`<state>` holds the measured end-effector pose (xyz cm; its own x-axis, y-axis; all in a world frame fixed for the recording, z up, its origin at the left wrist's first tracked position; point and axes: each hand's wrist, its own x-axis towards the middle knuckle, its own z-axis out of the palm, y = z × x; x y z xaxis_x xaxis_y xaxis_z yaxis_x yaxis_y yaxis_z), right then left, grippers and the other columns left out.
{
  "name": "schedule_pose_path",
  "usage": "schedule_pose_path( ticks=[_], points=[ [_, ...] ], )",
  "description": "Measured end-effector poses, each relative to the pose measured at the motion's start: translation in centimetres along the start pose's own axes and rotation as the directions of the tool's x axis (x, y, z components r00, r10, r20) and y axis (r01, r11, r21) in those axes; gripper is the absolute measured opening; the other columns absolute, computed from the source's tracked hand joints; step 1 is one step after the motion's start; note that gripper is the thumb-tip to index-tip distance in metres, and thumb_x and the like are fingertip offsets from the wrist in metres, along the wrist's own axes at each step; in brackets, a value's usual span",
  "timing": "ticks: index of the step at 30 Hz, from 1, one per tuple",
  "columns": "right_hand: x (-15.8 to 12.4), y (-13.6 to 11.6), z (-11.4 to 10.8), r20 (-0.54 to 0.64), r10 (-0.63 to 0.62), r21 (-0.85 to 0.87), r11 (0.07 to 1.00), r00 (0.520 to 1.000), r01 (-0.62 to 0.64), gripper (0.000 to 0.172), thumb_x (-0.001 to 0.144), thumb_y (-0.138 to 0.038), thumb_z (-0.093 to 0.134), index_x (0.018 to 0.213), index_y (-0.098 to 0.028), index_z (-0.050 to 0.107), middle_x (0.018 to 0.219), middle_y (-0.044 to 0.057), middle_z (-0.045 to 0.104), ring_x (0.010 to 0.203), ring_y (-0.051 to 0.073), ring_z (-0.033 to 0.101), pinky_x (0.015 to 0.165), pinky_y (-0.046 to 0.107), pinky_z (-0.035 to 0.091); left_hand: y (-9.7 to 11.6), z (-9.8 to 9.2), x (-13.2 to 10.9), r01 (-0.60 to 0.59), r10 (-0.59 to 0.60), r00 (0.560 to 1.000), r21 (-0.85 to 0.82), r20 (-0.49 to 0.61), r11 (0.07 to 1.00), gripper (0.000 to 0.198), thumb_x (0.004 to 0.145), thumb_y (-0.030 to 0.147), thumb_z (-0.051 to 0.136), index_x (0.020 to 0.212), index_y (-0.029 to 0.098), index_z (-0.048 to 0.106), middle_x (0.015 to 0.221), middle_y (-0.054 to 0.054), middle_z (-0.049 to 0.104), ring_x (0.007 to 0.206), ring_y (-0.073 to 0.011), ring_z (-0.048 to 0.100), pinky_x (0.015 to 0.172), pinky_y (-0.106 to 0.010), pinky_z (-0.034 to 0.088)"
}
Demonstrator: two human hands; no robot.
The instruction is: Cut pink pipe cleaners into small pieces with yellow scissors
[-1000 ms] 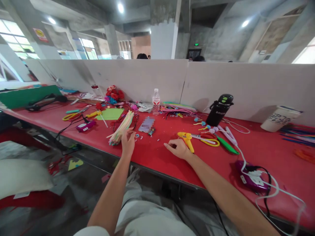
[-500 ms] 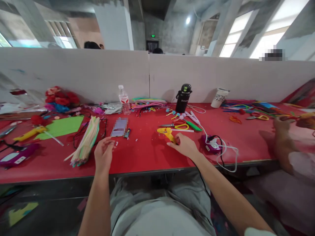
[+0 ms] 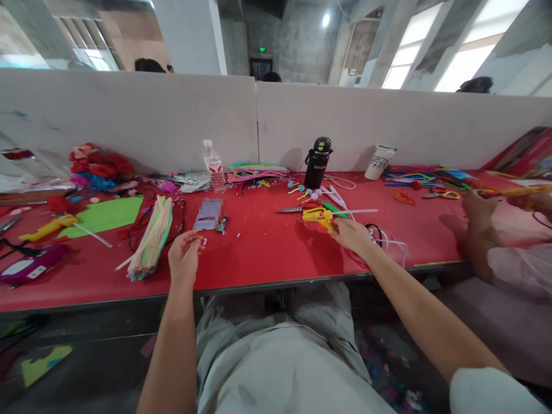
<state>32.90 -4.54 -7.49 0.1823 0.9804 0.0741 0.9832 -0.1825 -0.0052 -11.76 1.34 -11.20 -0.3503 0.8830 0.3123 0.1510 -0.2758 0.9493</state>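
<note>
My right hand [image 3: 351,234] is wrapped round the handle of a yellow glue gun [image 3: 318,216]. Its nozzle points left, and a clear glue stick [image 3: 364,211] juts out behind it to the right. Scissors [image 3: 290,210] lie just beyond, partly covered by the gun. My left hand [image 3: 184,253] hovers over the near table edge with thumb and fingers pinched together; whatever they hold is too small to make out. Close to it are a phone [image 3: 207,216] and tiny white bits [image 3: 204,242]. Left of that hand lies a bundle of pale pipe cleaners [image 3: 152,241].
A black flask [image 3: 318,164], a water bottle [image 3: 214,167] and a white cup [image 3: 380,162] stand along the partition [image 3: 172,121]. Green paper [image 3: 107,216], another yellow glue gun [image 3: 48,227] and a purple box [image 3: 32,265] lie left. A co-worker's hands [image 3: 478,208] work at right.
My right hand has moved right and slightly away from me with the glue gun, which now overlaps the scissors. My left hand stays nearly in place beside the phone. The view has shifted slightly.
</note>
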Motion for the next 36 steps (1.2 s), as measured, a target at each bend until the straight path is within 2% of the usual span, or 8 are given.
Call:
schedule_pose_path(
  ticks=[11, 14, 18, 20, 22, 26, 32, 36],
  points=[
    [1.7, 1.4, 0.6, 0.048, 0.058, -0.009, 0.998, 0.997, -0.058, 0.030, 0.084, -0.044, 0.053, 0.098, -0.018, 0.061, 0.100, 0.013, 0.066, 0.091, 0.027, 0.063, 0.070, 0.033, 0.044, 0.1, -0.5, 0.0, -0.107, 0.105, 0.982, 0.000, -0.154, 0.994, 0.030, 0.073, 0.022, 0.054, 0.100, 0.015, 0.060, 0.080, -0.001, 0.060, 0.055, -0.0068, 0.053, 0.053, -0.020, 0.044],
    [1.2, 1.7, 0.6, 0.015, 0.054, 0.003, 0.999, 0.998, -0.054, 0.038, 0.080, -0.052, 0.055, 0.094, -0.017, 0.060, 0.100, 0.013, 0.065, 0.090, 0.028, 0.062, 0.068, 0.034, 0.043, 0.4, -1.8, 0.1, -0.199, 0.236, 0.953, 0.195, -0.190, 0.960, 0.028, 0.074, 0.021, 0.052, 0.100, 0.016, 0.060, 0.083, -0.002, 0.061, 0.063, -0.0098, 0.056, 0.062, -0.024, 0.047],
    [-1.0, 0.8, 0.9, -0.079, 0.170, 0.161, 0.975, 0.982, -0.156, 0.045, 0.076, -0.063, 0.052, 0.085, -0.020, 0.059, 0.084, 0.011, 0.067, 0.075, 0.027, 0.063, 0.061, 0.034, 0.042, 0.3, -3.3, 0.8, -0.255, 0.317, 0.948, 0.506, -0.039, 0.824, 0.027, 0.071, 0.020, 0.056, 0.097, 0.018, 0.062, 0.086, -0.003, 0.063, 0.066, -0.0128, 0.054, 0.069, -0.028, 0.046],
    [-2.1, -0.8, 1.2, -0.145, 0.094, 0.316, 0.948, 0.985, -0.044, 0.036, 0.080, -0.055, 0.051, 0.083, -0.020, 0.059, 0.078, 0.008, 0.066, 0.070, 0.023, 0.062, 0.060, 0.032, 0.042, -0.2, -3.5, 1.2, -0.286, 0.302, 0.951, 0.558, 0.066, 0.779, 0.027, 0.069, 0.019, 0.058, 0.096, 0.018, 0.063, 0.085, -0.003, 0.063, 0.065, -0.0137, 0.053, 0.069, -0.029, 0.046],
    [-2.7, -3.2, 1.4, -0.164, -0.143, 0.467, 0.860, 0.976, 0.204, 0.032, 0.083, -0.050, 0.050, 0.079, -0.020, 0.059, 0.076, 0.006, 0.066, 0.068, 0.019, 0.061, 0.063, 0.030, 0.043, -0.8, -3.5, 1.5, -0.313, 0.288, 0.948, 0.565, 0.136, 0.764, 0.027, 0.067, 0.017, 0.058, 0.094, 0.018, 0.063, 0.084, -0.003, 0.062, 0.065, -0.0145, 0.053, 0.070, -0.030, 0.045],
    [-0.7, -9.0, 1.4, -0.205, -0.410, 0.588, 0.675, 0.889, 0.447, 0.028, 0.087, -0.043, 0.049, 0.078, -0.020, 0.061, 0.077, 0.004, 0.067, 0.068, 0.017, 0.059, 0.066, 0.028, 0.042, -1.7, -3.4, 1.8, -0.291, 0.250, 0.956, 0.576, 0.151, 0.764, 0.029, 0.065, 0.014, 0.058, 0.092, 0.018, 0.064, 0.083, -0.005, 0.060, 0.066, -0.0153, 0.053, 0.072, -0.031, 0.046],
    [5.2, -17.4, 1.5, -0.253, -0.582, 0.642, 0.496, 0.773, 0.584, 0.019, 0.083, -0.035, 0.058, 0.080, -0.017, 0.063, 0.076, 0.003, 0.065, 0.066, 0.013, 0.055, 0.064, 0.025, 0.040, -1.9, -3.8, 1.4, -0.254, 0.210, 0.967, 0.600, 0.144, 0.758, 0.031, 0.063, 0.016, 0.060, 0.094, 0.017, 0.063, 0.083, -0.004, 0.059, 0.064, -0.0146, 0.053, 0.070, -0.032, 0.047],
    [6.4, -21.3, 2.8, -0.315, -0.641, 0.661, 0.381, 0.700, 0.647, 0.020, 0.083, -0.032, 0.061, 0.094, -0.016, 0.065, 0.089, 0.005, 0.064, 0.074, 0.013, 0.055, 0.071, 0.025, 0.042, -2.0, -4.0, 1.4, -0.247, 0.185, 0.969, 0.593, 0.164, 0.767, 0.031, 0.065, 0.016, 0.059, 0.095, 0.018, 0.063, 0.085, -0.004, 0.059, 0.064, -0.0141, 0.053, 0.069, -0.031, 0.048]
  ],
)
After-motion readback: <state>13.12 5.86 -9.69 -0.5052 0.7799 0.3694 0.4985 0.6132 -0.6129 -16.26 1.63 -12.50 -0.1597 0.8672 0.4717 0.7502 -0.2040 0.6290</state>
